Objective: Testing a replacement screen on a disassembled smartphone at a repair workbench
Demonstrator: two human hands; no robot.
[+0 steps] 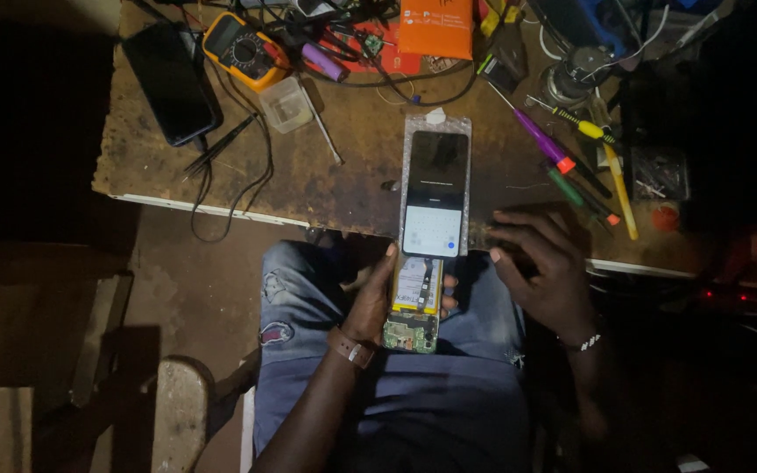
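The wooden workbench [326, 175] carries a lit phone screen [435, 194] in a clear sleeve, long axis running near to far; the left hand [377, 302] clasps an opened phone body [415, 302] over the lap, its circuit board nearest; the right hand [543, 263] rests loose, gripping nothing; I judge a tug could strain any joining cable.

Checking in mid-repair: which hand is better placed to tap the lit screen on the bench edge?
Right. The right hand rests free on the bench edge beside the lit screen, fingers spread. The left hand is busy gripping the opened phone body.
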